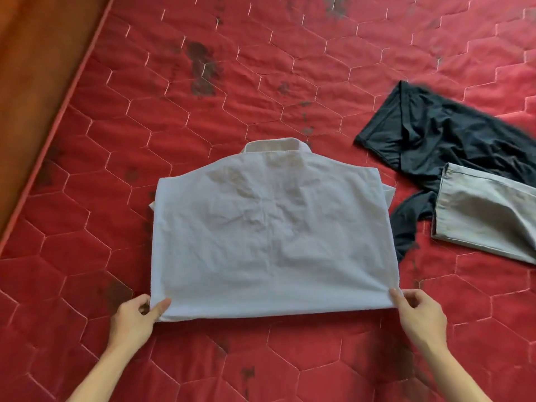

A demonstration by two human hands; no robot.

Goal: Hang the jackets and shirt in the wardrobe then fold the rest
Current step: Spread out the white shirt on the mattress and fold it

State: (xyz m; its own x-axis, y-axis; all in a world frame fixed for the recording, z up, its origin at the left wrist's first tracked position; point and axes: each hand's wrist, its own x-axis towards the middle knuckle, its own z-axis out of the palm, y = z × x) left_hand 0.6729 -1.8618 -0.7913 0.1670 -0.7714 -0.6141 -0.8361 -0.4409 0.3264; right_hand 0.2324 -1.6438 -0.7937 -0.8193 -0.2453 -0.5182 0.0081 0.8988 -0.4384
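Folding's partway: left hand [132, 320] and right hand [417, 316] each pinch a near corner of the mostly folded white shirt [261, 233], while the dark garment [429, 146] and grey trousers [487, 216] lie unfolded.

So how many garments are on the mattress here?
3: white shirt in the middle, dark garment to its right, grey garment overlapping that at the right edge. Others may lie out of frame.
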